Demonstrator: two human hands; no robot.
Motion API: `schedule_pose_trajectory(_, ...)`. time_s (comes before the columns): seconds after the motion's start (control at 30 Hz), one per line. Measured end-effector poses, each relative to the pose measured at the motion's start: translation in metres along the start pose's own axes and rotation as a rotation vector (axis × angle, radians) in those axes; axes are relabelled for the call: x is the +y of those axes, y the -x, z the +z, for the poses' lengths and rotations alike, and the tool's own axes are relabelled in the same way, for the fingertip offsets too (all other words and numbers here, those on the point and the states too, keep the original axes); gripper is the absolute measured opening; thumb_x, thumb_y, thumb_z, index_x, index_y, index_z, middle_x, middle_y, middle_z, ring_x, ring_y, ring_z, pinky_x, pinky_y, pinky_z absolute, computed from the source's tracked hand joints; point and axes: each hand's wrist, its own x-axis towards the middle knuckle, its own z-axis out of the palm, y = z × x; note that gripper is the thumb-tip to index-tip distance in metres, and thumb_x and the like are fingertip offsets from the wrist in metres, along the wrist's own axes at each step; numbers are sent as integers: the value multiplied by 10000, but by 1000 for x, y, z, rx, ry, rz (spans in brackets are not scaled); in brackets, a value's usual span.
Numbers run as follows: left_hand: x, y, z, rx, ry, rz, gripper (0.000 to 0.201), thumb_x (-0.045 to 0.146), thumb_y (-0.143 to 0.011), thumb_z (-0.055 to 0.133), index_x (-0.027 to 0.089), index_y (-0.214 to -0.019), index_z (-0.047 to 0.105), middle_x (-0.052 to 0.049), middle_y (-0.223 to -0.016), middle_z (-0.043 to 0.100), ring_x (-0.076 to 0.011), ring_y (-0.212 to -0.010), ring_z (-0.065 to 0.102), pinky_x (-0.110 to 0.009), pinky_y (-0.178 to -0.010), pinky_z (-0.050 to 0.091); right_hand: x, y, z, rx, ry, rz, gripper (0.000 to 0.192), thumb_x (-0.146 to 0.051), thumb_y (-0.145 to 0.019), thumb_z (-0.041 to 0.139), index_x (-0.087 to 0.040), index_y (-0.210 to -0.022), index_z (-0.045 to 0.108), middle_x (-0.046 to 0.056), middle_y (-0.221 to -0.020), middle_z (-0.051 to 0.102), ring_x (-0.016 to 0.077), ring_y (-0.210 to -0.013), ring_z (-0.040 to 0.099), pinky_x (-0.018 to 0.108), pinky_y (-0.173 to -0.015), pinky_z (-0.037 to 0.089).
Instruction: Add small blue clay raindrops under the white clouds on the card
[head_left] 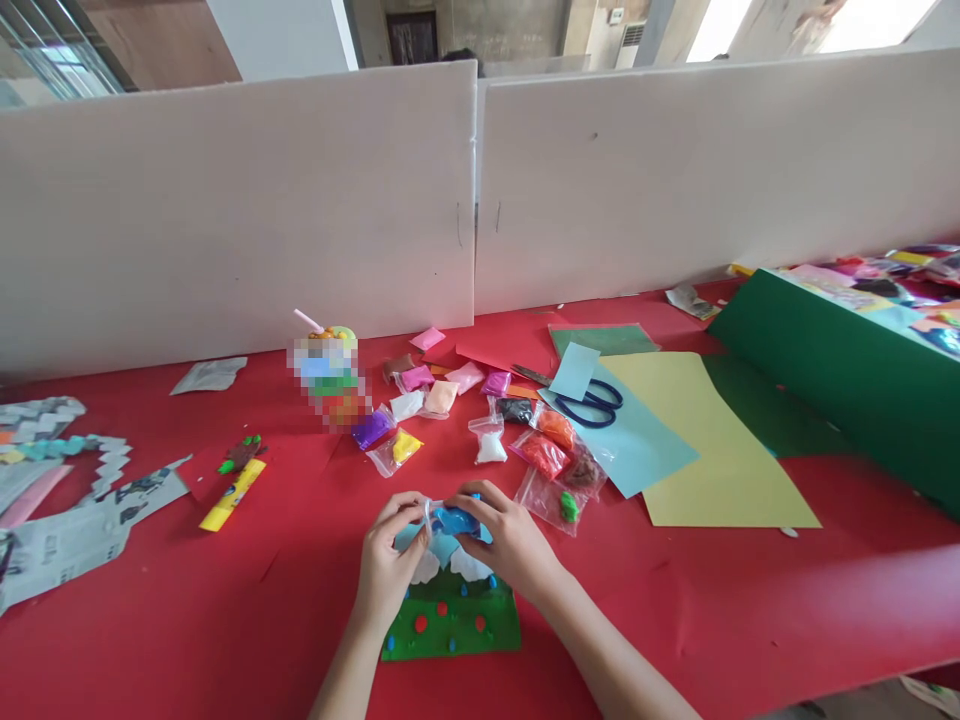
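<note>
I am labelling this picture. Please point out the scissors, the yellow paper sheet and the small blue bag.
scissors [596, 405], head view, on the blue handles.
yellow paper sheet [720, 450], head view, on its middle.
small blue bag [454, 520], head view, between both hands.

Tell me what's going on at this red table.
A person's left hand and right hand together hold a small bag of blue clay over a green clay scene dotted red and blue. More clay bags, scissors and colored paper lie behind on the red table.
</note>
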Motion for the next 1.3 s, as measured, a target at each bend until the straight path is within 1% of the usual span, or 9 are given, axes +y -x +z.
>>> schedule_pose_trajectory(0.1,-4,0,0,39,46,-50,249,419,-809,613,199,-848,723,-90,-978,697,-218,-940,673,-301,-802,565,3,-1,1,55,1,40,323,-171,-827,635,-248,-1140,625,53,-1094,654,148,-864,675,252,-720,555)
schedule_pose_trajectory(0.27,-25,-20,-20,402,-10,-306,471,524,-767,600,170,-1074,645,-114,-1018,702,-206,-864,674,-286,-707,559,29,0,0,383,349,281,261,-260,-846,624,-254,-1104,665,88,-1075,662,288,-1036,551,474,-875,440)
schedule_pose_trajectory(0.33,-33,-35,-31,308,-84,-391,587,536,-735,590,161,-1187,589,-126,-1071,699,-196,-784,677,-269,-612,540,38,1,-1,432,467,346,310,-288,-854,603,-255,-1159,646,113,-1143,637,330,-1083,494,516,-866,405)
schedule_pose_trajectory(0.43,-37,-59,-43,137,-149,-492,533,521,-726,557,146,-1097,632,-115,-970,731,-169,-584,651,-251,-504,485,40,0,-2,455,520,370,457,-316,-848,599,-246,-1298,556,138,-1280,560,359,-1166,431,548,-892,380)
schedule_pose_trajectory(0.77,-35,-90,-33,108,-78,-525,379,484,-605,660,137,-757,673,-88,-657,711,-189,-450,619,-253,-396,434,13,-5,-1,470,165,49,284,-153,-885,494,-224,-1139,600,76,-1077,636,216,-1009,564,389,-872,459)
schedule_pose_trajectory(0.87,-24,-88,-28,131,-15,-469,424,520,-574,693,139,-762,673,-72,-605,685,-207,-540,648,-269,-461,486,10,-5,0,410,28,32,250,-163,-890,491,-204,-1110,603,82,-1022,653,198,-937,609,338,-797,499)
schedule_pose_trajectory(1.0,14,-71,-13,89,53,-340,428,566,-564,739,171,-721,687,-59,-701,695,-196,-643,638,-264,-533,505,8,-5,-1,301,-227,58,179,-310,-922,521,-190,-1036,591,60,-875,653,163,-783,619,281,-701,508)
schedule_pose_trajectory(1.13,49,-48,12,-181,216,-131,365,477,-620,779,158,-574,607,-26,-660,589,-145,-665,567,-226,-624,479,7,-5,-3,252,-418,64,347,-537,-890,538,-193,-847,528,23,-756,594,133,-669,542,244,-606,455)
schedule_pose_trajectory(1.3,52,-34,26,-351,439,-236,509,583,-687,713,165,-547,459,30,-609,434,-76,-516,395,-175,-448,352,7,-5,-10,81,-522,92,423,-583,-899,491,-189,-745,488,-6,-676,537,107,-610,472,224,-563,378)
